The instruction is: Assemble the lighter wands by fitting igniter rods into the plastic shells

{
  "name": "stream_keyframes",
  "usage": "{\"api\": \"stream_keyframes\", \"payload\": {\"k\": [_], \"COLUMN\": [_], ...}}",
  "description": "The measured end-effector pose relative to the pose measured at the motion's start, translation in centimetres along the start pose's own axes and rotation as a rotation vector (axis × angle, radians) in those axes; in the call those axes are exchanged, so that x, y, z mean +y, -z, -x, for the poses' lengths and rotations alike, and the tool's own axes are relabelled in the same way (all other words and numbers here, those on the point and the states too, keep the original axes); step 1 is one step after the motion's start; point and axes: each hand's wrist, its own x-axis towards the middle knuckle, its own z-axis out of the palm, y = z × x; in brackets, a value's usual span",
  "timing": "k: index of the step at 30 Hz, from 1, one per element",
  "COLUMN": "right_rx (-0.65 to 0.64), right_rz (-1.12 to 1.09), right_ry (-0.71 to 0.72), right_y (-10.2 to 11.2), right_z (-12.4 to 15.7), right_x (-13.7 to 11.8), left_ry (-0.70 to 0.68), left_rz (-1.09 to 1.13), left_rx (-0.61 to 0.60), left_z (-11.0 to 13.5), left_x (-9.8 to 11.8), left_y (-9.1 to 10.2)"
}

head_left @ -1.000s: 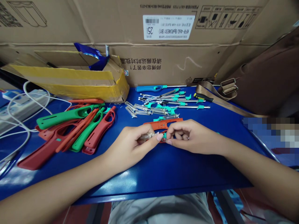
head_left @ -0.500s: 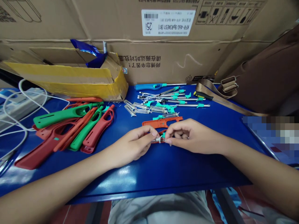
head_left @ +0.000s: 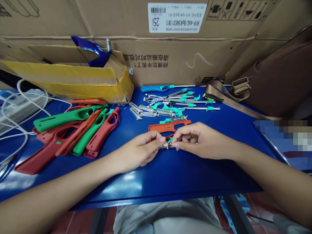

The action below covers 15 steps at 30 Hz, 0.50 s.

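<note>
On the shiny blue tabletop (head_left: 156,177), working with both hands nearly meeting over a slim orange-red plastic shell (head_left: 169,136), mostly covered by fingers. Pinching in the left hand (head_left: 142,149), between thumb and bent forefinger, a small greyish piece with a white plastic tip (head_left: 166,145); closed snugly behind the tip, probably to leave that end free and in sight. Holding the right hand (head_left: 201,141) opposite, thumb and forefinger drawn narrow, apparently for fine handling; impossible to tell whether around a thin part or around nothing.

As for position: greyish body inside the left pinch, white tip poking out toward the right fingertips and just beside them. Close above the tip, partly hidden, a small teal plastic piece (head_left: 170,140).

Just beyond, lying flat, an orange plastic half-shell with a loop-shaped opening (head_left: 158,127), overlapped in view by the right knuckles; no telling whether touched. Farther back, short clear plastic tubes with white ends (head_left: 148,114) and slender metal rods with teal collars (head_left: 190,104), grouped roughly by kind, presumably for easy reach. Well off to the left, heaped red, orange and green plastic handle casings (head_left: 100,139), perhaps set aside to spare elbow room.
</note>
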Motion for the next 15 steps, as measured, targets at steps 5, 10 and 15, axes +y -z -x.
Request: {"api": "stream_keyframes", "payload": {"k": [5,10,15], "right_rx": [-0.012,-0.012,-0.008], "right_rz": [0.016,0.027,0.026], "right_ry": [-0.004,-0.009,-0.003], "right_y": [0.02,-0.07,-0.02], "right_z": [0.07,0.22,0.14], "right_x": [0.06,-0.05,0.01], "left_ry": [0.000,-0.007,-0.018], "left_rz": [-0.005,-0.020,-0.036], "left_rx": [-0.004,-0.010,-0.011], "left_z": [0.03,-0.04,-0.08], "left_x": [0.07,-0.06,-0.08], "left_y": [-0.10,-0.12,-0.02]}}
